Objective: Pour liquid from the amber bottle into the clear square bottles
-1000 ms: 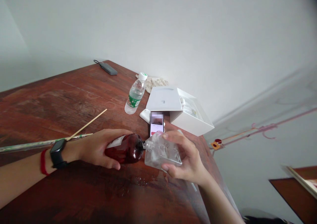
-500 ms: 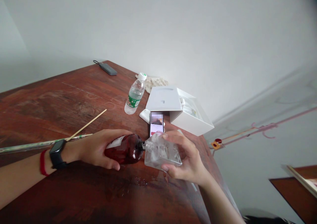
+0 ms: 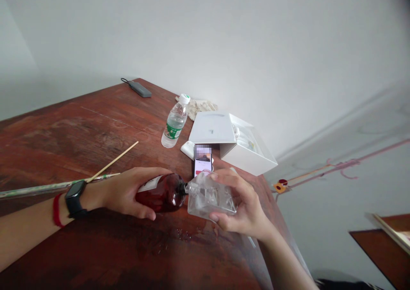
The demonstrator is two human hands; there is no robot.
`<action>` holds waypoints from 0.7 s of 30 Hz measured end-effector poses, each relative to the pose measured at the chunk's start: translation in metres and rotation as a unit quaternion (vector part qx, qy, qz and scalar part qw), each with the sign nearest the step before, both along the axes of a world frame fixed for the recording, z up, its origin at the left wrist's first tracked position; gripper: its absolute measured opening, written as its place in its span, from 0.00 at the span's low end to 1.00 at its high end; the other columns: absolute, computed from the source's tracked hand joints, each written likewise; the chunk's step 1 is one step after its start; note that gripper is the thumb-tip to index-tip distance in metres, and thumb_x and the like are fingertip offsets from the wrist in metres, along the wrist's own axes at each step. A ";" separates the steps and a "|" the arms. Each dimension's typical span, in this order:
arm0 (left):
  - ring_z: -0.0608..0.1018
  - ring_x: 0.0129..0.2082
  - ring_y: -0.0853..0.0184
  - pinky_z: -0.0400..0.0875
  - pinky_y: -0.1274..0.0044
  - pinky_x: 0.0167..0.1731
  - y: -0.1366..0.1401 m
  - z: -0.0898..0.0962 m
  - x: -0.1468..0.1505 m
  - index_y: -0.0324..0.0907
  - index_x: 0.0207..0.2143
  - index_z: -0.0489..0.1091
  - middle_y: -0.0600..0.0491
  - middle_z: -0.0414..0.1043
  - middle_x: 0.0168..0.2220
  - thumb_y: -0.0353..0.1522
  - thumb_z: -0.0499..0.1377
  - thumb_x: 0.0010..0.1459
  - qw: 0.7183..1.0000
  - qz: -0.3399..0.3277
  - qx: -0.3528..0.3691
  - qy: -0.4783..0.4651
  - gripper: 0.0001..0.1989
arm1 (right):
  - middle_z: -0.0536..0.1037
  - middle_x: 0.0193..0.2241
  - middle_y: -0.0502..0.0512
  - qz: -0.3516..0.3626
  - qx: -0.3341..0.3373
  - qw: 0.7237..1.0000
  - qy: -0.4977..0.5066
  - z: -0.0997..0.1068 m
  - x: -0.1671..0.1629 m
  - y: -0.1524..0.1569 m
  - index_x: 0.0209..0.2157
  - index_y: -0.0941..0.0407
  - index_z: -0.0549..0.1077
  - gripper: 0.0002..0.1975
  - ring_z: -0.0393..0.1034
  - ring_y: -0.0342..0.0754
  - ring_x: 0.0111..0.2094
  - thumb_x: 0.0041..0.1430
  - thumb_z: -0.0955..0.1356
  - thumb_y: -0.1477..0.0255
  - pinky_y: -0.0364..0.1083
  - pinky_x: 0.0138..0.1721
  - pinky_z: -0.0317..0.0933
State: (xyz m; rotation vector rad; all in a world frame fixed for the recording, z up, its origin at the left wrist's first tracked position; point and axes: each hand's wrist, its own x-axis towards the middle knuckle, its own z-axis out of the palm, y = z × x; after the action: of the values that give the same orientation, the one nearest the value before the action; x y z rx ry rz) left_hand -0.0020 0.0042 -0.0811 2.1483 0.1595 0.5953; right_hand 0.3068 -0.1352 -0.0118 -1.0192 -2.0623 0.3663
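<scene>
My left hand [image 3: 131,194] is wrapped round a dark red-brown bottle [image 3: 168,194] with a pale label, tipped on its side so that its neck points right. My right hand [image 3: 241,202] grips a clear square-shouldered bottle [image 3: 205,198] by its base, thumb below and fingers above. The clear bottle lies sideways too, its threaded neck facing left. Both necks meet mouth to mouth over the table. Whether liquid passes between them I cannot tell.
Drops of liquid wet the wooden table [image 3: 105,247]. Behind my hands are a phone [image 3: 203,164], a water bottle [image 3: 174,123], an open white box [image 3: 213,130] and a cloth [image 3: 201,106]. A wooden stick [image 3: 115,159] and wrapped sticks [image 3: 41,188] lie left; a grey device [image 3: 139,88] lies far back.
</scene>
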 end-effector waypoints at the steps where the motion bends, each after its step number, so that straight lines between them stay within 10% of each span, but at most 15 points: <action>1: 0.82 0.56 0.50 0.76 0.67 0.57 0.000 0.000 0.000 0.47 0.69 0.64 0.45 0.78 0.61 0.55 0.71 0.59 1.000 0.002 0.001 0.000 0.43 | 0.80 0.53 0.59 -0.001 0.000 1.000 -0.001 0.000 0.000 0.000 0.63 0.47 0.72 0.31 0.77 0.61 0.54 0.62 0.79 0.59 0.58 0.51 0.73; 21: 0.83 0.55 0.52 0.75 0.68 0.57 -0.001 -0.001 -0.001 0.49 0.68 0.64 0.46 0.78 0.60 0.57 0.70 0.59 1.000 0.007 0.007 -0.008 0.43 | 0.81 0.52 0.59 -0.010 0.007 1.000 -0.014 0.003 -0.001 0.000 0.62 0.47 0.72 0.30 0.79 0.61 0.53 0.62 0.79 0.57 0.58 0.50 0.75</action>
State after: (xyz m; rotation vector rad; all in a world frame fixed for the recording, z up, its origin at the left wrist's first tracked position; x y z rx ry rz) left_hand -0.0026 0.0035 -0.0816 2.1568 0.1622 0.6233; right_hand 0.3062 -0.1353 -0.0091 -1.0420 -2.0744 0.3284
